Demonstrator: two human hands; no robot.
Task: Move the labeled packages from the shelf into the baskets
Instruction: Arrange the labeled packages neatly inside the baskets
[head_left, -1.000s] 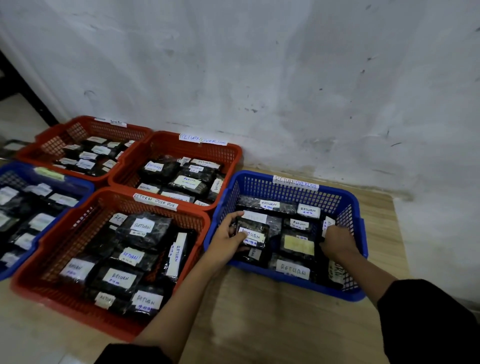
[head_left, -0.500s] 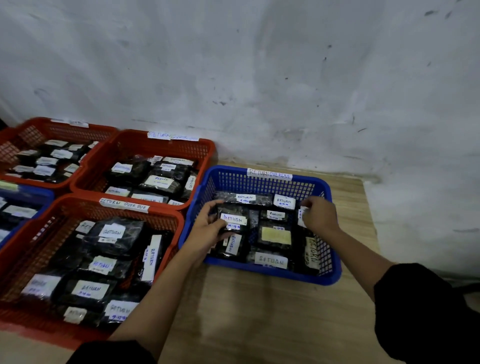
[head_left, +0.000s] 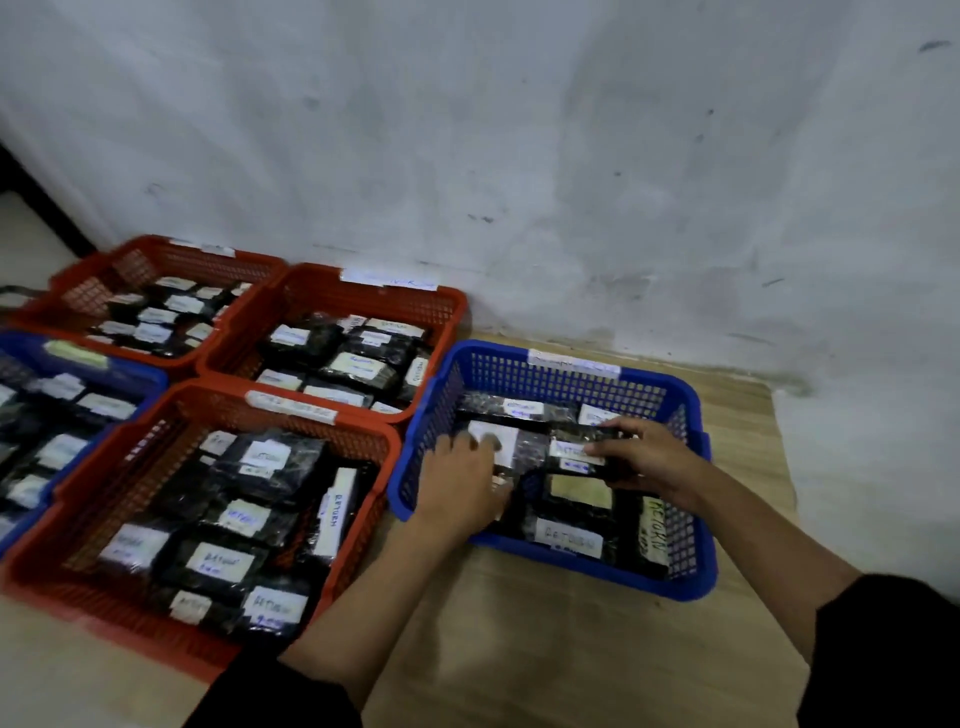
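Observation:
A blue basket (head_left: 571, 370) stands at the right on the wooden floor, holding several black wrapped packages with white "RETURN" labels. My right hand (head_left: 652, 457) is inside it, fingers closed around a black labeled package (head_left: 574, 451) near the basket's middle. My left hand (head_left: 460, 480) rests palm down on packages at the basket's left side, beside a package with a white label (head_left: 501, 441); what lies under its fingers is hidden. Both forearms reach in over the front rim.
Three red baskets (head_left: 332, 415) (head_left: 363, 291) (head_left: 171, 249) and another blue basket (head_left: 78, 358) sit to the left, all filled with labeled black packages. A grey-white wall (head_left: 519, 156) rises right behind them. Bare wooden floor (head_left: 571, 649) lies in front of the blue basket.
My right hand moved from the basket's right rim to the middle and took hold of a package. My left hand shifted slightly right and flattened onto the packages. The camera moved a little.

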